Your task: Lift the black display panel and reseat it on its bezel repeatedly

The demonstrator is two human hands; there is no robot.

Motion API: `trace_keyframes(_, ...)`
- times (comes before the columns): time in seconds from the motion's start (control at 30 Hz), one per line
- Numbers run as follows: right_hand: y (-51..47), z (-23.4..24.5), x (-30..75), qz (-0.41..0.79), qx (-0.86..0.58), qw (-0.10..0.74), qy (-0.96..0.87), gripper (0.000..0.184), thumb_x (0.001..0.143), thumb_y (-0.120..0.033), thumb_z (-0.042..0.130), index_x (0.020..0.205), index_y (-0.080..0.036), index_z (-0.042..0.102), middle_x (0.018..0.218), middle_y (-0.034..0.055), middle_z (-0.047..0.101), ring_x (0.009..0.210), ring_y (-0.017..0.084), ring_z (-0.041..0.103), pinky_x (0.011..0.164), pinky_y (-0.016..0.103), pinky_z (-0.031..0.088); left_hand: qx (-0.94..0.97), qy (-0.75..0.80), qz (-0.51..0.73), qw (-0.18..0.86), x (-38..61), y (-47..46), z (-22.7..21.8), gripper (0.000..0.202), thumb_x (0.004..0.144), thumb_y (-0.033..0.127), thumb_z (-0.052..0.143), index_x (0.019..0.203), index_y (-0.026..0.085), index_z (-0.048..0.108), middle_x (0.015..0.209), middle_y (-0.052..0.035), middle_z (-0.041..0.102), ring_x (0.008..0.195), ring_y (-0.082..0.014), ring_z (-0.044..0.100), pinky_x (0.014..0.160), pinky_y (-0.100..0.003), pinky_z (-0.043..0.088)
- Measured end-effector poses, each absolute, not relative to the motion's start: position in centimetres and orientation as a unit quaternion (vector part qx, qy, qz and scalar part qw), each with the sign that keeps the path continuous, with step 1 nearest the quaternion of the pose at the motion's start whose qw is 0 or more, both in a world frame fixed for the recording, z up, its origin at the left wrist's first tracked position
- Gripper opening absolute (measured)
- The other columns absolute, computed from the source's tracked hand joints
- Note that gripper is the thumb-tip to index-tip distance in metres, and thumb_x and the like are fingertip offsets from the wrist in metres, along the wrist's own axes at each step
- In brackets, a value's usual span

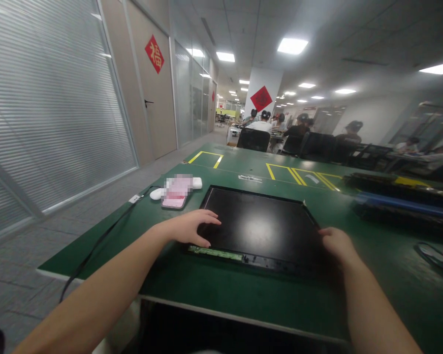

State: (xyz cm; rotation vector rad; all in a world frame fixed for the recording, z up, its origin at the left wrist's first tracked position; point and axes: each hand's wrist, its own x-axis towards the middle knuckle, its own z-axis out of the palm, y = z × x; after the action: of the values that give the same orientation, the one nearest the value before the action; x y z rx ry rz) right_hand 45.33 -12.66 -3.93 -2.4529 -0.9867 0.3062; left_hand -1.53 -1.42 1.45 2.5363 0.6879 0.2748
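Crosswise: dark panel (258,223) lying flat on a green counter (214,282)

Its glossy face is turned up; the long axis runs left to right, roughly along the counter's near edge. A green circuit strip (216,252) lines the left part of the panel's near side. The hands are apart: the left hand (190,227), thumb and fingers spread, at the left edge; the right hand (337,246) bent at the right edge, its grip hidden. On the door (153,115), a red diamond sign (154,54) reads “福”.
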Motion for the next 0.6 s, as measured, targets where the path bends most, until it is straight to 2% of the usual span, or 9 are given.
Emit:
trace_keyframes(0.2, -12.6, -4.2, 45.5, 0.084, -0.897, 0.224, -0.373, 0.034, 0.066, -0.006, 0.053, 0.092, -0.017, 0.072, 0.096, 0.0112, 0.072, 0.091, 0.024, 0.066, 0.072, 0.029, 0.048, 0.934, 0.216, 0.118, 0.258, -1.3, -1.4, 1.2, 0.06, 0.068, 0.029, 0.079, 0.126, 0.025, 0.063, 0.141, -0.0094, 0.052, 0.127, -0.0286, 0.05, 0.107, -0.038, 0.038)
trace_keyframes(0.47, -12.4, -4.9, 46.3, 0.084, -0.89, 0.23, -0.386, 0.034, 0.064, -0.008, 0.054, 0.09, -0.018, 0.072, 0.094, 0.0107, 0.073, 0.088, 0.023, 0.067, 0.069, 0.029, 0.049, 0.935, 0.212, 0.128, 0.254, -1.5, -1.2, 1.0, 0.056, 0.068, 0.029, 0.077, 0.123, 0.026, 0.065, 0.14, -0.0084, 0.052, 0.127, -0.028, 0.051, 0.107, -0.037, 0.039)
trace_keyframes(0.53, -12.4, -4.9, 46.5, 0.094, -0.888, 0.229, -0.386, 0.033, 0.064, -0.009, 0.054, 0.09, -0.018, 0.072, 0.093, 0.0108, 0.073, 0.087, 0.023, 0.067, 0.068, 0.03, 0.049, 0.929, 0.23, 0.132, 0.257, -1.5, -1.3, 0.9, 0.061, 0.068, 0.034, 0.078, 0.126, 0.026, 0.063, 0.145, -0.0094, 0.047, 0.131, -0.0301, 0.046, 0.109, -0.04, 0.036)
trace_keyframes(0.6, -12.3, -4.9, 46.6, 0.097, -0.888, 0.225, -0.389, 0.032, 0.065, -0.009, 0.053, 0.09, -0.018, 0.072, 0.094, 0.0109, 0.073, 0.088, 0.024, 0.067, 0.07, 0.03, 0.049, 0.918, 0.276, 0.127, 0.255, -1.5, -1.3, 0.7, 0.072, 0.07, 0.042, 0.075, 0.136, 0.025, 0.054, 0.151, -0.0125, 0.038, 0.138, -0.0332, 0.036, 0.111, -0.044, 0.033)
